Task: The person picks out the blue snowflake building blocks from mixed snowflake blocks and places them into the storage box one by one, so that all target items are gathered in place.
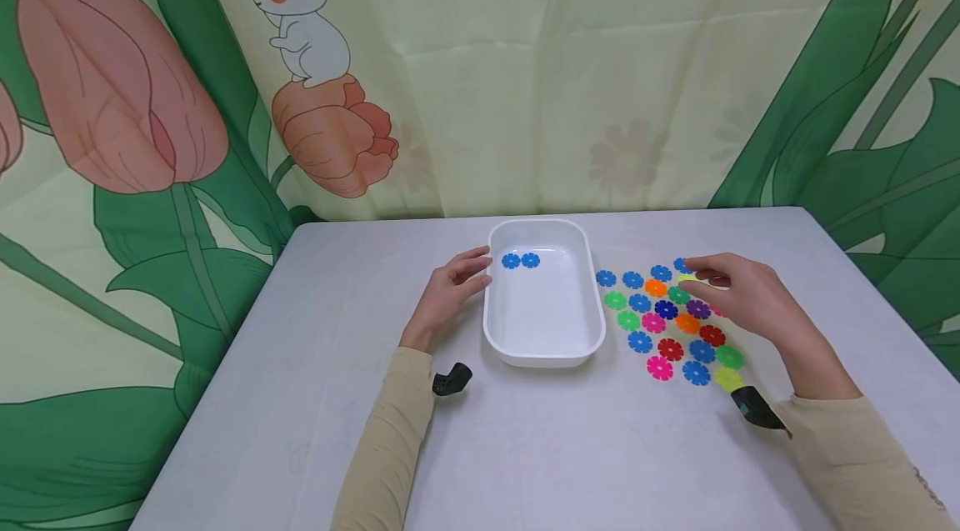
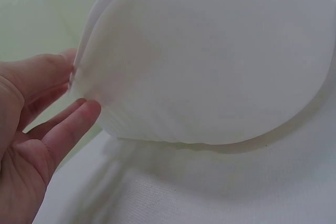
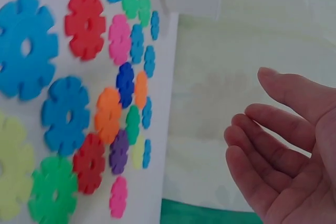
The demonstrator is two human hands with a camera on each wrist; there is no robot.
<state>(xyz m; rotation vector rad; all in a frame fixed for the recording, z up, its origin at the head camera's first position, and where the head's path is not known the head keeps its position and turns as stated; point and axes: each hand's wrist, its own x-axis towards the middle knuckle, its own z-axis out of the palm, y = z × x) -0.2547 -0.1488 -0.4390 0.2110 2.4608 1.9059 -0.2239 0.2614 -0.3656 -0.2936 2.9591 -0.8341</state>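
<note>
A white rectangular tray (image 1: 543, 306) stands near the middle of the table with two blue snowflake building discs (image 1: 511, 261) in its far left corner. My left hand (image 1: 450, 293) is at the tray's left side, its fingers fairly straight and the fingertips against the outer wall (image 2: 199, 61). To the right of the tray lie several notched discs in blue, red, pink, green, orange, yellow and purple, including a red disc (image 1: 671, 349). Over the far right part of this group hovers my right hand (image 1: 738, 289). Its fingers (image 3: 278, 124) are loosely bent, thumb apart, holding nothing.
A white cloth covers the table (image 1: 300, 398). Behind its far edge hangs a curtain (image 1: 510, 97) printed with tulips and a rabbit. Black wrist devices, one at the left cuff (image 1: 452, 379) and one at the right cuff (image 1: 756, 408), jut out near the tabletop.
</note>
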